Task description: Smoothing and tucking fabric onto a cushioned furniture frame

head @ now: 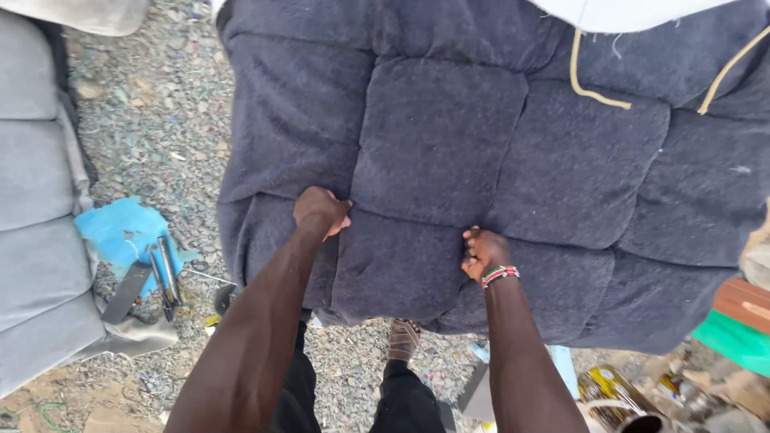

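The dark blue tufted cushion (497, 152) fills most of the view, lying across the gravel ground (152, 112), with its near edge just above the person's feet. The left hand (321, 210) presses into a seam where 2 padded squares meet, fingers curled down and tucked into the groove, pinching the fabric. The right hand (484, 252), with a beaded bracelet (500, 275) at the wrist, is balled tight on the next seam over, gripping a fold of cloth. To work these seams well, it seems best to keep both hands low in the grooves, pull evenly so the squares stay level, and avoid dragging the 2 pale cords (589, 80) lying near the far edge. Hand tools (163, 277) rest on a blue scrap (120, 228) well to the left, beside a grey cushion (36, 208).
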